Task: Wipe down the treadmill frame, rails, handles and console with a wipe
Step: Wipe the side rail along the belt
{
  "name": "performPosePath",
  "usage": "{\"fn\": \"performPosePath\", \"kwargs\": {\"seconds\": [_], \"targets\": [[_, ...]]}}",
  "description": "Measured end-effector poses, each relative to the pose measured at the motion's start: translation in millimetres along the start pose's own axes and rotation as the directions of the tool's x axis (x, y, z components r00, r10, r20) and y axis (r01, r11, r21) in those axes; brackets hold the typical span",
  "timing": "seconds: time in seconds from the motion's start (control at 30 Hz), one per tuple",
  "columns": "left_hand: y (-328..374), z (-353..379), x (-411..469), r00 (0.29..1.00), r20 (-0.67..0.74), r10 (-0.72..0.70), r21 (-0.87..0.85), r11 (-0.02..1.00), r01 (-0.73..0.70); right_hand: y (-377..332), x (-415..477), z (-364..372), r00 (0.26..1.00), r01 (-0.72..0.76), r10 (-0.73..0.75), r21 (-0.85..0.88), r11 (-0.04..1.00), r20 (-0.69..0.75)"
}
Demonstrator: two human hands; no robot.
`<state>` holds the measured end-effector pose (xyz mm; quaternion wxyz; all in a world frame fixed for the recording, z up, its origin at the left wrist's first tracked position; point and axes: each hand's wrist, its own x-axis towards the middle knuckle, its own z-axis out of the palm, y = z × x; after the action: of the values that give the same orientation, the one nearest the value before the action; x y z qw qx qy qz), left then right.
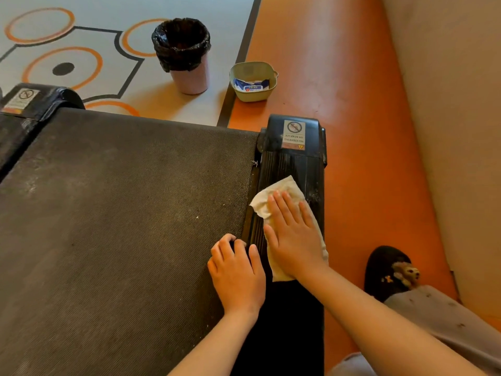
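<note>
The treadmill's dark belt [122, 213] fills the left and middle of the head view. Its black ribbed right side rail [295, 164] runs along the belt's right edge and carries a warning sticker [294, 134] near its end cap. A white wipe [282, 189] lies flat on that rail. My right hand [294, 237] presses on the wipe, palm down with fingers spread. My left hand [237, 272] rests on the belt's edge just left of the rail, fingers curled, holding nothing. The left rail's end cap [29, 100] shows at the far left.
A small bin with a black liner [184, 55] stands on the patterned floor beyond the treadmill. A pale green basin [253, 81] holding a wipes pack sits next to it. My slippered foot [387, 272] is on the orange floor right of the rail, near a beige wall [447, 104].
</note>
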<state>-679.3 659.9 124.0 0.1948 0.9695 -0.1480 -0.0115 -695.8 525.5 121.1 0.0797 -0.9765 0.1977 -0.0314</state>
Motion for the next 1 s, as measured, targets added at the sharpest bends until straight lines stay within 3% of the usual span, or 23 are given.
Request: {"fn": "performPosePath", "kwargs": {"seconds": [0.27,0.6,0.83,1.0], "targets": [[0,3,-1,1.000,-0.009,0.019,0.032,0.999,-0.018,20,56,-7,0.997,-0.074,0.074,0.006,0.997,0.021],[-2,3,1,1.000,0.005,-0.009,-0.009,1.000,0.009,46,129,-16,0.996,-0.033,0.033,-0.009,0.999,0.080],[1,-3,1,0.997,0.077,-0.018,-0.022,1.000,0.020,24,38,-11,0.998,-0.034,0.031,0.044,0.998,0.062],[2,-5,1,0.994,0.105,-0.017,-0.022,1.000,0.019,19,-21,-8,0.987,-0.152,0.142,0.149,0.977,0.072]]}}
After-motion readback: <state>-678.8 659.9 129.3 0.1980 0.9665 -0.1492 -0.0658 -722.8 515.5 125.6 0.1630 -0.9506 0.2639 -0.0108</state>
